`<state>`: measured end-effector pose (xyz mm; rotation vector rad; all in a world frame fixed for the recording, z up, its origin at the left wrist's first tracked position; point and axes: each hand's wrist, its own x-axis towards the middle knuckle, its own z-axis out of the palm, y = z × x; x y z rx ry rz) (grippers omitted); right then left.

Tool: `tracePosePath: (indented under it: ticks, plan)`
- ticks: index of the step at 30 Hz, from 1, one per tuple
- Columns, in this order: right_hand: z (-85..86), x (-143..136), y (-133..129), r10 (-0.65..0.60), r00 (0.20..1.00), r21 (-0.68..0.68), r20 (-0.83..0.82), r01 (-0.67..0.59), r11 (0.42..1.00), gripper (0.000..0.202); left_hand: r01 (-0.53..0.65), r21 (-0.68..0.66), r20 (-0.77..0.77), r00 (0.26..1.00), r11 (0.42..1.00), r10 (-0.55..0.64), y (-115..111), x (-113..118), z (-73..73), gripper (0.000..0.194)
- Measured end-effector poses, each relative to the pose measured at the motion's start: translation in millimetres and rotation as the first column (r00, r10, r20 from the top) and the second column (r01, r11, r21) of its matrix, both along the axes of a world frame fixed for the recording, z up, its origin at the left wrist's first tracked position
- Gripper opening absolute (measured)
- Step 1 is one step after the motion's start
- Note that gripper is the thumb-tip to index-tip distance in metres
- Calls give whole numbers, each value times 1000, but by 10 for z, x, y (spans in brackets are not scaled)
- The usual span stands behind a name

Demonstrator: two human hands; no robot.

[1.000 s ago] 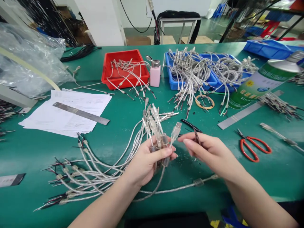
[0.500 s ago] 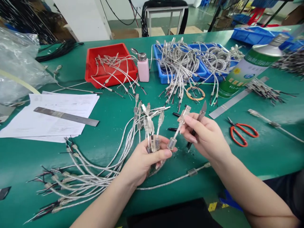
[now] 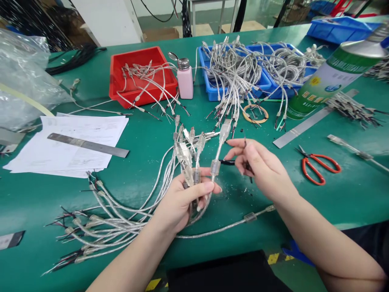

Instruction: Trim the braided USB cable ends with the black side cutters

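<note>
Several grey-white cables are bunched in my left hand [image 3: 190,194], their clear connectors [image 3: 185,156] pointing up. One USB plug [image 3: 225,130] stands apart from the bunch, with its ferrite bead [image 3: 215,167] just above my left thumb and index finger. To its right, my right hand [image 3: 255,164] is closed round a thin dark blade tool, mostly hidden by the fingers, and no longer touches the plug. The cable tails [image 3: 121,231] spread to the left and end in bare dark wires.
Behind are a red tray [image 3: 121,73], a pink pump bottle [image 3: 185,83], a blue tray [image 3: 212,91] of cables and a green-white can [image 3: 331,77]. Orange-handled cutters [image 3: 322,166] lie right, a steel ruler [image 3: 88,144] on papers [image 3: 33,158] left.
My right hand has let go of the USB plug and turned, with the blade tool now edge-on. The plug stands more upright beside the bunch. The view has shifted slightly.
</note>
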<state>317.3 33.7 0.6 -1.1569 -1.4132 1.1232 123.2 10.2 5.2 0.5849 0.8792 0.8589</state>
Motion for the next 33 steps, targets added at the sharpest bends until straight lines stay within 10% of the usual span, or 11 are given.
tracePosePath:
  ticks: [11,33]
  plan:
    - [-22,-48,-173,111,851,355,513,-328,876,26,-85,66,107,991,994,77,15,-34,20,23]
    - [-112,-138,-195,84,835,361,543,-323,875,21,-68,57,164,985,996,57,-16,-8,-6,24]
